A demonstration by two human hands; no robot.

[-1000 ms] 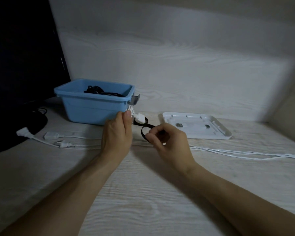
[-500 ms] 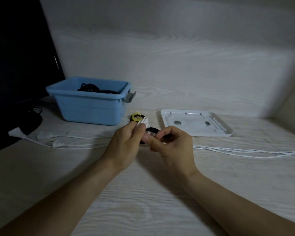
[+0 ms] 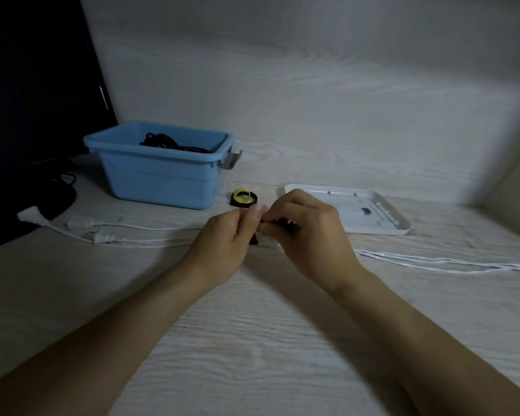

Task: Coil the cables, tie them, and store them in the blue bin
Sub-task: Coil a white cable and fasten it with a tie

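Pale wood-grain covers both the table [image 3: 252, 340] and the wall behind it, all in dim light. At mid-table the left hand [image 3: 222, 238] and right hand [image 3: 309, 232] meet, fingers curled, fingertips touching. Between them they pinch a black strap [image 3: 254, 241], of which only a small dark piece shows below the left thumb; whether a cable is wrapped inside it cannot be told. Just beyond the hands lies a yellow ring [image 3: 241, 196] on a black ring [image 3: 246, 202], near the front right corner of the blue bin [image 3: 162, 178]. The bin stands at the back left, with a grey latch [image 3: 230, 159] on its right end and black cables [image 3: 168, 144] coiled inside. A white cable [image 3: 126, 235] with plugs runs loose along the table from the left, passes behind the hands and goes on in several strands to the right edge. A white lid [image 3: 373, 211] lies flat to the right of the hands. A dark screen [image 3: 36, 85] fills the left edge.
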